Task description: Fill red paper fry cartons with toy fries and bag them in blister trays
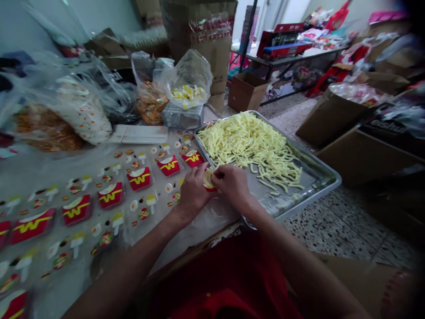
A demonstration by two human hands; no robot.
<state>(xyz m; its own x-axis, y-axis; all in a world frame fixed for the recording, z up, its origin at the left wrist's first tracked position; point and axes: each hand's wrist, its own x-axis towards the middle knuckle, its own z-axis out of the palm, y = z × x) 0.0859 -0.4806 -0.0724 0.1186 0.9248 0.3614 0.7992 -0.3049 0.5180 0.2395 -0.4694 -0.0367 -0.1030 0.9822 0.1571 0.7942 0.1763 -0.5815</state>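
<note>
My left hand (195, 188) is closed around a small red fries box (209, 182), which shows a pale cream top. Against the box's right side are the fingers of my right hand (232, 184), pinched together; what lies between them is hidden. Just beyond both hands stands a metal tray (323, 188) heaped with pale yellow toy-like fries (244, 137). Left of my hands, several red fries boxes with a yellow zigzag mark, such as one fries box (138, 178), lie in a row on the table.
Small food-shaped pieces, including a round pizza-like piece (143, 213), lie in groups across the table (129, 252). Plastic bags of pieces (151, 104) and a stack of white strips (137, 134) stand at the back. Cardboard boxes (247, 91) occupy the floor beyond and right.
</note>
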